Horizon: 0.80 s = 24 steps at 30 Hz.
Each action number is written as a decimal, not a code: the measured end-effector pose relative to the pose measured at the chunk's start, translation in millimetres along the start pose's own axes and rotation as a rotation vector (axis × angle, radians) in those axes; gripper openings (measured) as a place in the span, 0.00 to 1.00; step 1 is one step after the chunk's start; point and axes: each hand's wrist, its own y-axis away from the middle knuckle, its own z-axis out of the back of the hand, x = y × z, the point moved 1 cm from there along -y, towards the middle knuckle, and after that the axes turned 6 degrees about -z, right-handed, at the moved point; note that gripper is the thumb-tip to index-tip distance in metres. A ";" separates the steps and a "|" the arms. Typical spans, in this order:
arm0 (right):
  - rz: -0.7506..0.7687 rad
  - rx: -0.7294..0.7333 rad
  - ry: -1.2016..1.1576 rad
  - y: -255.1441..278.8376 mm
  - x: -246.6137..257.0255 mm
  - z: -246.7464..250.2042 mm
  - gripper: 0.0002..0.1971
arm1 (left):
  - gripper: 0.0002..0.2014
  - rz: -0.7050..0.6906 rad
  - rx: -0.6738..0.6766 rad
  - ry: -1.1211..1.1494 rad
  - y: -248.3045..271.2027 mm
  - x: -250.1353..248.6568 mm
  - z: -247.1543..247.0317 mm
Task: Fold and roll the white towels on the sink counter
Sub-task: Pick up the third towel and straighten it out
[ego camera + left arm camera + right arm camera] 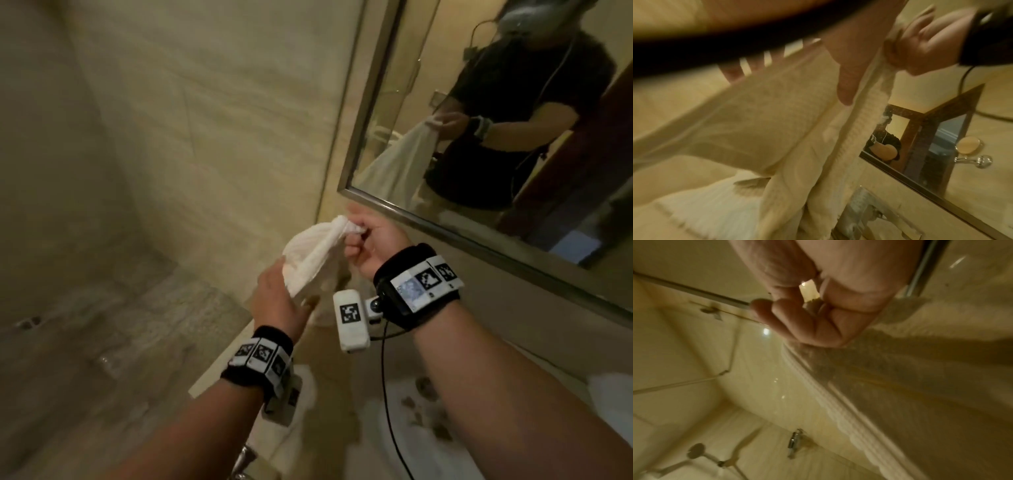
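The person stands at the sink counter (219, 373) with a white towel (310, 255) lifted off it, up in front of the tiled wall (205, 120). The right hand (371, 241) pinches a bunched corner of the towel between curled fingers and thumb, close under the lower edge of the mirror frame (445, 233). From that pinch the cloth hangs down in a long fold, its ribbed hem (838, 412) running diagonally below the fist in the right wrist view. The left hand (282, 301) sits lower and to the left, fingers straight and spread, laid flat against the hanging cloth; in the left wrist view its thumb (846, 84) lies along the fold beside the hem. Whether the left fingers close on the cloth at all I cannot tell; they look straight.

More white cloth lies heaped on the counter below the wrists (404, 438), and the towel's lower end reaches down toward it. To the left the counter edge drops to open floor (102, 342), with free air on that side of the hands. To the right the mirror and wall stand close.
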 end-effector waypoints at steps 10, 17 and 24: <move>0.455 -0.084 0.315 170.6 78.6 57.7 0.21 | 0.12 -0.463 -0.350 0.195 15.8 -194.9 159.5; 0.920 -0.182 0.599 264.4 109.8 -8.4 0.34 | 0.07 -0.840 -0.099 0.221 96.6 -382.4 204.9; 1.099 -0.548 0.700 342.2 150.1 36.4 0.06 | 0.09 -1.009 0.129 0.007 143.1 -420.3 210.7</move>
